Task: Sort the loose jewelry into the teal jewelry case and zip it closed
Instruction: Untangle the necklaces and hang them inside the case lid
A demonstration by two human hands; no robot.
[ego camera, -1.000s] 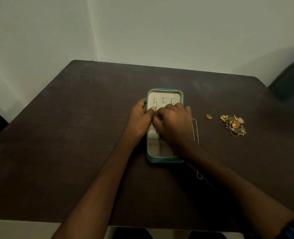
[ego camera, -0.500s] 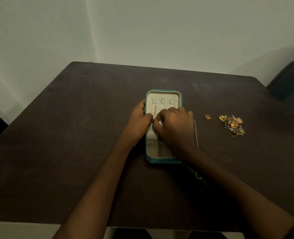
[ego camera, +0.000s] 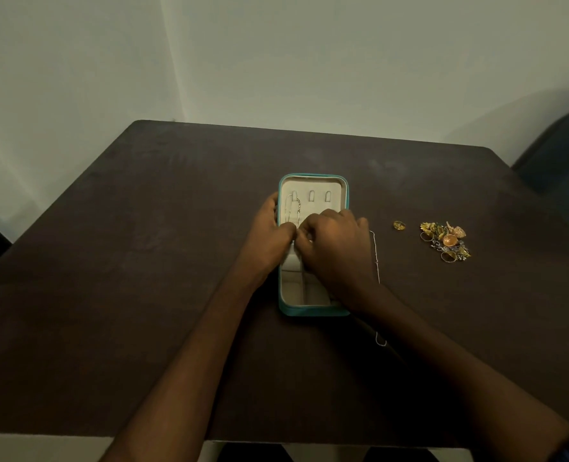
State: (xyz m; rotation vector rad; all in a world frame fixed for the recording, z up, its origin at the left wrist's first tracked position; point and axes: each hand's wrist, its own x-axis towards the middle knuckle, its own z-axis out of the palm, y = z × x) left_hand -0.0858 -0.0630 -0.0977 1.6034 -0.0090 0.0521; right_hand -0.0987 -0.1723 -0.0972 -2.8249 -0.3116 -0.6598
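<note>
The dark table [ego camera: 143, 261] carries everything. On it, under both sets of fingers, the teal jewelry case [ego camera: 313, 311] lies open, its cream lid panel beyond the fingertips showing 3 small hooks. The left hand [ego camera: 270, 235] and right hand [ego camera: 334, 248] meet over the case's middle, fingers curled and apparently pinching the lower end of a thin chain [ego camera: 292, 210] that loops up over the left hook; the pinch itself is hidden, so I cannot tell for certain. A second chain [ego camera: 375, 258] lies just right of the right knuckles, with a gold ring [ego camera: 399, 225] and the jewelry pile [ego camera: 444, 241] further right. To do this step well, keep the chain taut on its hook while tucking its tail in.
</note>
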